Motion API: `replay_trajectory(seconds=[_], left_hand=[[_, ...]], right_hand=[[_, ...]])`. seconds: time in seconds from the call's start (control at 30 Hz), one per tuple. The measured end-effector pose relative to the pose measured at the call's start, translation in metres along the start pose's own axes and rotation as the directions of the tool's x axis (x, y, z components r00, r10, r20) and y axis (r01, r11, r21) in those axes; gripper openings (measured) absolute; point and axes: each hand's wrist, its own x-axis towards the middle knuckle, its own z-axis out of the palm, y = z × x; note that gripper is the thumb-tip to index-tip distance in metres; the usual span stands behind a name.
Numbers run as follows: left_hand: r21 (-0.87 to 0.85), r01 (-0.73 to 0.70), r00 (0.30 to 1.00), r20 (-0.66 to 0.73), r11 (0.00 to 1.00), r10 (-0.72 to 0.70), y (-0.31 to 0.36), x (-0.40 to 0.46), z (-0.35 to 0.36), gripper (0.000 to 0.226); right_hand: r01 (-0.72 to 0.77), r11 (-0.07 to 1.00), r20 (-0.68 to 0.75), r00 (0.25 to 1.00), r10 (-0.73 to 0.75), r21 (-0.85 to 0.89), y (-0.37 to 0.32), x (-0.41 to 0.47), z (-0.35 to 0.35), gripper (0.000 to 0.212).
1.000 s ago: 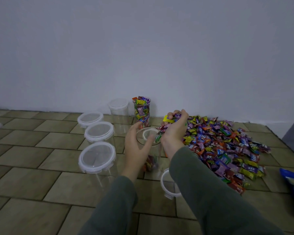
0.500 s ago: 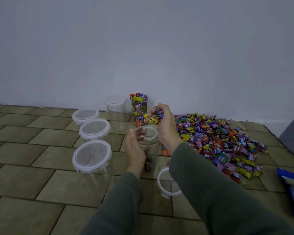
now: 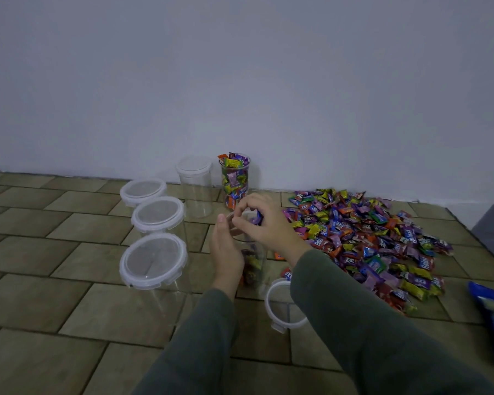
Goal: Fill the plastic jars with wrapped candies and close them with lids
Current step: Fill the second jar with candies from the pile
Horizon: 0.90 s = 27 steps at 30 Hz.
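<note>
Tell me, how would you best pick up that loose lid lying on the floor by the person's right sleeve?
Probably by its white rim, from above on the near-left side. The loose lid lies flat on the tiled floor, so only the rim offers an edge; a small latch tab sticks out at its near edge, giving fingers something to lift. The right sleeve covers its far-right side.

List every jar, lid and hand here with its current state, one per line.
Clear plastic jar between the hands: open, some candies at the bottom.
Clear jar by the wall: full of candies, no lid.
Three clear jars in a row, nearest: empty, white-rimmed lids on.
Fourth empty jar: lid on.
Loose white-rimmed lid: flat on the floor.
Left hand: fingers straight against the jar's side.
Right hand: curled round candies above the jar's mouth.
</note>
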Motion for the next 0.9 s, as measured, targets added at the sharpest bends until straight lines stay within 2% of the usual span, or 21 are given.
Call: replay_trajectory(seconds=[0.1,0.23,0.33,0.4,0.47,0.57,0.67,0.77,0.9], left_hand=[[-0.009,-0.001,1.0,-0.003,1.0,0.001,0.0,0.001,0.0,0.052],[-0.011,-0.013,1.0,0.003,1.0,0.013,0.0,0.002,-0.003,0.05],[0.005,-0.056,0.998,-0.03,0.998,0.056,0.008,-0.003,-0.01,0.024],[0.077,-0.156,0.987,-0.034,0.985,0.159,0.019,-0.005,-0.01,0.019],[0.222,-0.307,0.949,-0.001,0.925,0.315,0.032,-0.005,-0.007,0.02],[0.386,-0.497,0.863,0.123,0.777,0.491,0.049,-0.01,0.009,0.024],[0.393,-0.643,0.764,0.282,0.657,0.58,0.06,-0.021,0.036,0.026],[0.348,-0.669,0.737,0.424,0.656,0.526,0.056,-0.034,0.066,0.021],[0.519,-0.556,0.797,0.556,0.649,0.237,0.027,-0.035,0.097,0.027]], right_hand=[[-0.001,0.999,-0.021,1.0,0.001,0.032,0.005,-0.002,-0.002,0.027],[-0.073,0.951,0.02,0.997,0.07,0.299,0.008,-0.007,-0.008,0.035],[-0.131,0.898,0.007,0.99,0.141,0.42,0.013,-0.011,-0.017,0.02],[-0.187,0.87,-0.004,0.977,0.212,0.457,0.017,-0.016,-0.026,0.013],[-0.23,0.861,-0.026,0.962,0.271,0.453,0.027,-0.022,-0.035,0.016],[-0.288,0.877,-0.02,0.947,0.32,0.384,0.045,-0.034,-0.048,0.02],[-0.345,0.873,0.004,0.931,0.366,0.344,0.061,-0.045,-0.063,0.018],[-0.398,0.882,0.017,0.913,0.407,0.252,0.083,-0.057,-0.082,0.013],[-0.457,0.873,-0.009,0.885,0.465,0.173,0.107,-0.068,-0.113,0.01]])
